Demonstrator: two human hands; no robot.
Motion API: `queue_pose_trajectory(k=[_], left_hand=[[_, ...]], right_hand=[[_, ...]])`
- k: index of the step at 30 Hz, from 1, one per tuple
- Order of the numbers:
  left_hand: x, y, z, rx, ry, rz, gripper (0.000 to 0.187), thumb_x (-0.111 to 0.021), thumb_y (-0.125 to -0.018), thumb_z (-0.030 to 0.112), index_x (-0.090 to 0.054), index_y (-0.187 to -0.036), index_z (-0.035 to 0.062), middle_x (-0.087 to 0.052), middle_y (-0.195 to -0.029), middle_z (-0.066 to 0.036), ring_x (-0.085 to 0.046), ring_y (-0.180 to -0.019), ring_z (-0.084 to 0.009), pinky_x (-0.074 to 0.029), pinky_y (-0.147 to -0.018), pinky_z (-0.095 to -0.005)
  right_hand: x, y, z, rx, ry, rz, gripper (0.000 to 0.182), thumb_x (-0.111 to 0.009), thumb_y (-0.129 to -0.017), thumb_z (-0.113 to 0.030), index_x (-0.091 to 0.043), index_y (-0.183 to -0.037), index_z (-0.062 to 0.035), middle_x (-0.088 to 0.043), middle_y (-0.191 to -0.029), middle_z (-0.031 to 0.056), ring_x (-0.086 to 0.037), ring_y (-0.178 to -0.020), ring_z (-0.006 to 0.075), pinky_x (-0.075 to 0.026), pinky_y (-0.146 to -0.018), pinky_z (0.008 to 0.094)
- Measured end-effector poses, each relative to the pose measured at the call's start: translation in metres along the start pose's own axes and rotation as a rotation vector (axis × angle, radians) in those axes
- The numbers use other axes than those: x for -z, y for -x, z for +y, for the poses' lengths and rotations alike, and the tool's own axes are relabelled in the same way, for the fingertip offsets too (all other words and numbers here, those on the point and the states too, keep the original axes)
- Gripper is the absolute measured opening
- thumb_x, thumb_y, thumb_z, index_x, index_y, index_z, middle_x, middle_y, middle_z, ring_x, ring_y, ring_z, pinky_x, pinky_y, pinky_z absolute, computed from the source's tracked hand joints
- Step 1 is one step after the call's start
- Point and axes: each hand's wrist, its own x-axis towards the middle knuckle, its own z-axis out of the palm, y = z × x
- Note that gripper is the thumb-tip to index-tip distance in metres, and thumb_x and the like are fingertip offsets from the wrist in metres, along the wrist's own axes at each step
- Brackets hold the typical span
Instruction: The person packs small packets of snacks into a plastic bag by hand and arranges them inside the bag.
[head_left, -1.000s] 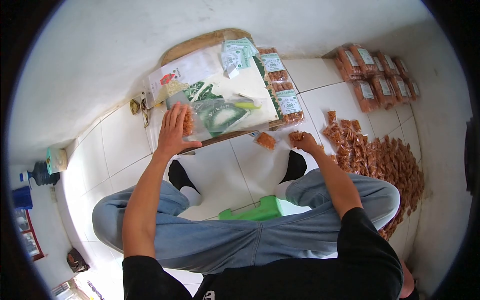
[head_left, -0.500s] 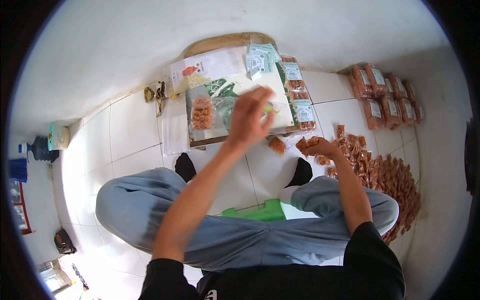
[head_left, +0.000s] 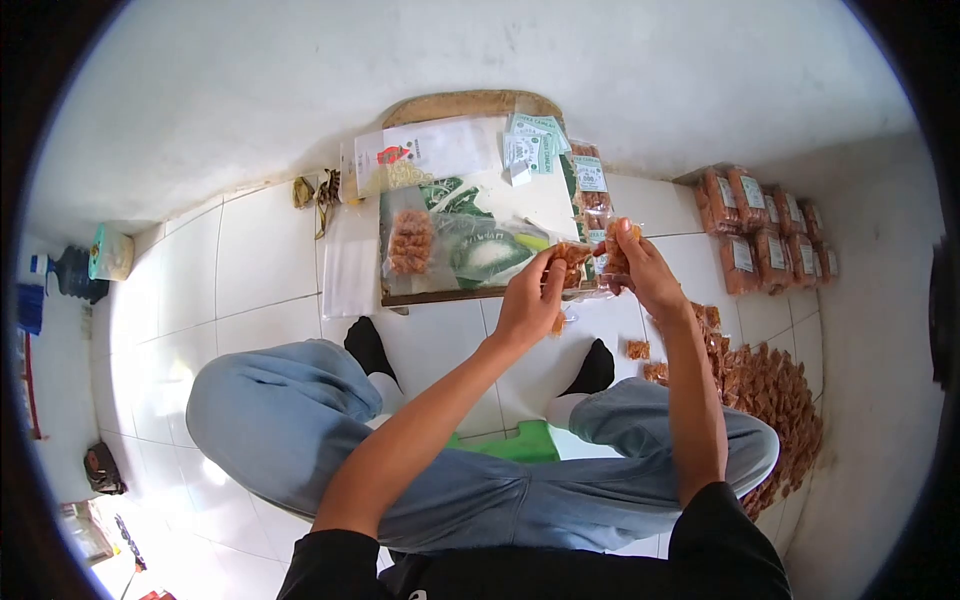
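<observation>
At the near right corner of a low table (head_left: 530, 205), my left hand (head_left: 533, 305) pinches a small clear packet of reddish-brown snack (head_left: 570, 262). My right hand (head_left: 655, 275), close beside it, has its fingers closed on another such snack packet (head_left: 618, 250), thumb on top. Whether each hand holds only one packet is hard to tell. Toward the table's left side lies a clear bag (head_left: 410, 240) with a block of snack packets in it. Finished-looking packs with pale labels (head_left: 590, 178) stand along the table's right edge, partly behind my right hand.
Printed label cards (head_left: 535, 150) and a printed plastic bag (head_left: 425, 150) lie at the table's back. A large heap of snack packets (head_left: 765, 400) covers the floor at right, with labelled bags (head_left: 770, 225) by the wall. A green stool (head_left: 515, 445) is below my legs.
My left hand has come down and right from above the table and now grips a packet. My right hand has risen from the floor packets to the table corner, bringing snack along.
</observation>
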Motion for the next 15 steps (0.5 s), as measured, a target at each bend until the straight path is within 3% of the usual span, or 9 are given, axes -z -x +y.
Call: queue_pose_trajectory(k=[1,2,4,5,7,8,9,12,15], left_hand=[[-0.001,-0.003,-0.005,-0.003,0.102,0.004,0.038,-0.047,-0.102,0.028,-0.054,-0.126,-0.0020,-0.068,-0.096,-0.012,-0.066,-0.080,-0.0204,-0.051,-0.069,-0.0326],[0.000,-0.004,-0.009,-0.003,0.099,0.004,0.038,-0.047,-0.102,0.028,-0.054,-0.126,-0.0020,-0.068,-0.096,-0.012,-0.066,-0.080,-0.0204,-0.051,-0.069,-0.0326],[0.007,-0.004,0.003,0.228,0.499,-0.127,0.038,-0.045,-0.104,0.030,-0.051,-0.127,-0.0001,-0.063,-0.111,-0.010,-0.063,-0.106,-0.0199,-0.054,-0.087,-0.0346],[0.008,-0.003,0.011,0.231,0.497,-0.132,0.038,-0.045,-0.104,0.030,-0.051,-0.127,-0.0001,-0.063,-0.111,-0.010,-0.063,-0.106,-0.0199,-0.054,-0.087,-0.0346],[0.013,0.000,0.029,0.306,0.766,-0.070,0.037,-0.047,-0.103,0.030,-0.050,-0.125,0.0011,-0.060,-0.118,-0.010,-0.062,-0.108,-0.0202,-0.054,-0.088,-0.0356],[0.016,0.001,0.033,0.311,0.763,-0.075,0.037,-0.047,-0.103,0.030,-0.050,-0.125,0.0011,-0.060,-0.118,-0.010,-0.062,-0.108,-0.0202,-0.054,-0.088,-0.0356],[0.020,0.002,0.035,0.283,0.704,-0.099,0.037,-0.049,-0.102,0.029,-0.049,-0.127,0.0012,-0.058,-0.120,-0.010,-0.062,-0.109,-0.0203,-0.055,-0.088,-0.0358],[0.022,0.002,0.029,0.157,0.607,-0.146,0.041,-0.056,-0.099,0.026,-0.045,-0.130,0.0018,-0.057,-0.121,-0.010,-0.061,-0.111,-0.0203,-0.055,-0.088,-0.0348],[0.021,0.001,0.022,0.186,0.652,-0.156,0.043,-0.067,-0.093,0.025,-0.048,-0.123,-0.0010,-0.059,-0.114,-0.007,-0.063,-0.098,-0.0133,-0.060,-0.074,-0.0269]], right_hand=[[-0.005,0.000,-0.004,0.021,0.050,-0.021,0.061,-0.033,-0.101,-0.058,-0.054,-0.119,-0.0033,-0.060,-0.094,0.0041,-0.058,-0.078,0.0131,-0.049,-0.071,0.0288],[-0.010,-0.003,-0.002,0.021,0.048,-0.022,0.061,-0.033,-0.101,-0.058,-0.054,-0.119,-0.0033,-0.060,-0.094,0.0041,-0.058,-0.078,0.0131,-0.049,-0.071,0.0288],[-0.027,-0.006,0.001,0.232,0.071,-0.103,0.062,-0.032,-0.102,-0.056,-0.053,-0.124,-0.0018,-0.059,-0.106,0.0074,-0.057,-0.102,0.0166,-0.045,-0.093,0.0309],[-0.034,-0.001,-0.003,0.202,0.173,-0.105,0.064,-0.031,-0.102,-0.056,-0.048,-0.126,0.0008,-0.050,-0.121,0.0099,-0.045,-0.121,0.0199,-0.035,-0.104,0.0315],[-0.040,-0.009,0.011,0.215,0.230,-0.090,0.064,-0.030,-0.103,-0.056,-0.043,-0.130,0.0008,-0.047,-0.125,0.0105,-0.043,-0.124,0.0196,-0.034,-0.105,0.0322],[-0.043,-0.012,0.017,0.228,0.291,-0.080,0.065,-0.030,-0.103,-0.055,-0.038,-0.134,0.0007,-0.045,-0.129,0.0112,-0.042,-0.127,0.0193,-0.034,-0.106,0.0329],[-0.049,-0.007,0.010,0.232,0.238,-0.104,0.068,-0.029,-0.103,-0.055,-0.024,-0.141,0.0003,-0.040,-0.134,0.0144,-0.041,-0.129,0.0217,-0.032,-0.108,0.0342],[-0.055,-0.007,0.014,0.267,0.182,-0.184,0.070,-0.029,-0.103,-0.055,-0.014,-0.144,-0.0013,-0.042,-0.132,0.0174,-0.042,-0.129,0.0243,-0.033,-0.108,0.0350],[-0.056,-0.007,0.022,0.227,0.095,-0.250,0.076,-0.019,-0.100,-0.061,-0.021,-0.148,-0.0028,-0.043,-0.136,0.0166,-0.042,-0.129,0.0247,-0.033,-0.109,0.0350]])
